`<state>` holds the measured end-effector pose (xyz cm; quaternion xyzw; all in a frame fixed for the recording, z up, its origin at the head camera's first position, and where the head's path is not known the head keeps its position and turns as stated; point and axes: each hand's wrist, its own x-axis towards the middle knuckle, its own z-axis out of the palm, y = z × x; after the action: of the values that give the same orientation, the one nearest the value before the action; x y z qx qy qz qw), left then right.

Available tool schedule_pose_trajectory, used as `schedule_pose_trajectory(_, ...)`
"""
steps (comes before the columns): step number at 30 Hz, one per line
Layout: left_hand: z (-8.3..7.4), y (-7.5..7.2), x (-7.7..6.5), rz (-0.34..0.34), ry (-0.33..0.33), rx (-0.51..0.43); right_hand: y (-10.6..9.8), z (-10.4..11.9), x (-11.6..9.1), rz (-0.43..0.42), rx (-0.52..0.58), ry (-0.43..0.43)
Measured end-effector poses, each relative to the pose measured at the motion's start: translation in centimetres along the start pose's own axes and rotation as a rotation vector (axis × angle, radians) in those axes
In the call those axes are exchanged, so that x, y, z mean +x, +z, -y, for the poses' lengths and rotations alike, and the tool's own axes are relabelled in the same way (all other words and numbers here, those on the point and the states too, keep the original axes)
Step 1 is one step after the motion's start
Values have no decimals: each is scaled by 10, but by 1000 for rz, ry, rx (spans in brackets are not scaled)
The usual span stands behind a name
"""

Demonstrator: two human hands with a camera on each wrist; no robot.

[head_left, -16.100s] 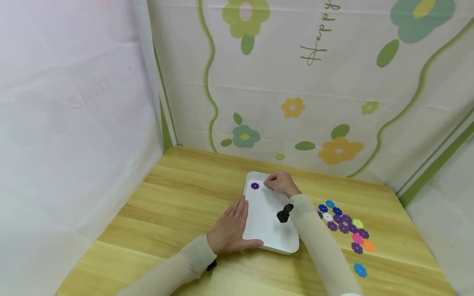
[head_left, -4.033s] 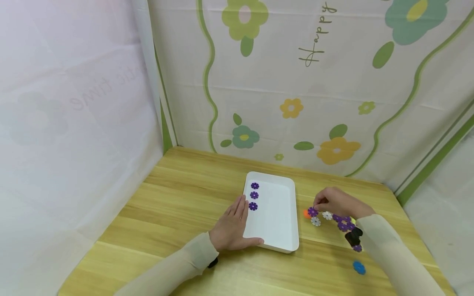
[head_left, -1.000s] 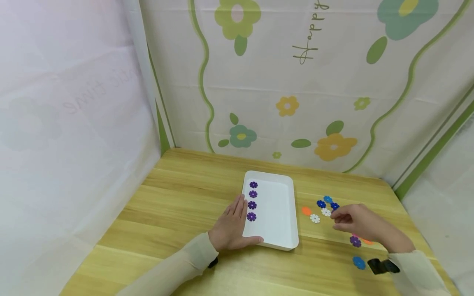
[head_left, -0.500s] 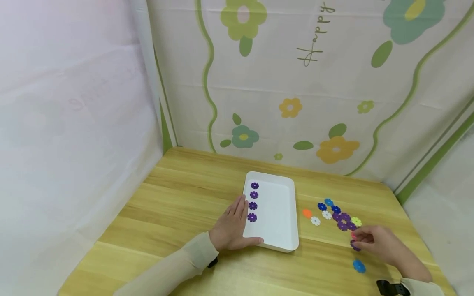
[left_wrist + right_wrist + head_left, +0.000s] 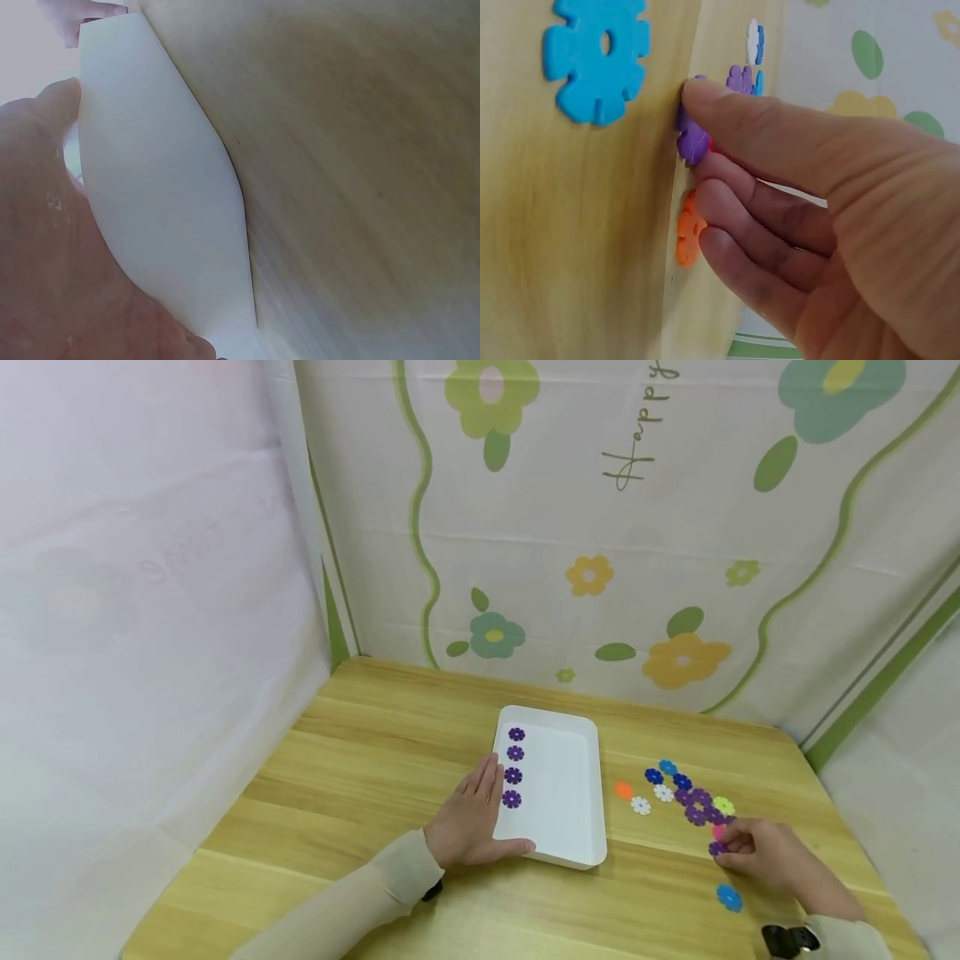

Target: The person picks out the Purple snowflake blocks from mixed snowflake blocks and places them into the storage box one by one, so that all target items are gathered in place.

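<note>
A white tray [image 5: 558,793] lies on the table, with a column of several purple snowflake discs [image 5: 513,775] along its left side. My left hand [image 5: 468,818] rests against the tray's near left corner, fingers straight along the left side and thumb at the front rim. In the left wrist view it touches the tray's outer wall [image 5: 165,165]. Right of the tray, my right hand [image 5: 768,860] pinches a purple snowflake disc [image 5: 694,139] between thumb and index finger, close over the table. Beside the fingers are a pink disc [image 5: 719,832] and an orange disc [image 5: 690,232].
A cluster of snowflake discs spreads right of the tray: purple [image 5: 697,807], yellow [image 5: 723,806], dark blue [image 5: 654,776] and white [image 5: 663,793]. An orange disc [image 5: 624,790] lies nearer the tray, a blue one [image 5: 729,897] nearer me. A printed curtain [image 5: 525,527] stands behind the table.
Over the longer span, the purple column in the tray has grown downward from one disc. Lately my right hand has moved right and nearer me, to the purple disc. The left hand stays put.
</note>
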<state>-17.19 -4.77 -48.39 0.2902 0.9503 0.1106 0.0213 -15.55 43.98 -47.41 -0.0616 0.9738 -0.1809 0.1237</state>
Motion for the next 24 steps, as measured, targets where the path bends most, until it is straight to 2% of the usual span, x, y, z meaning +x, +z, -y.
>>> schedule_pose_trajectory(4, 2, 5, 1, -16, 0, 44, -2, 2, 1, 2, 13, 6)
schedule_pose_trajectory(9, 3, 10, 2, -47, 13, 54, -4, 14, -3, -23, -26, -79)
schedule_pose_trajectory(14, 1, 3, 1, -28, 13, 37, -7, 40, -5, -23, -15, -159)
schedule_pose_trajectory(16, 0, 0, 1, -14, 6, 37, -8, 52, -5, -28, -3, -219)
schedule_pose_trajectory(24, -1, -1, 1, -4, 7, 45, -17, 102, 5, -13, 23, -370)
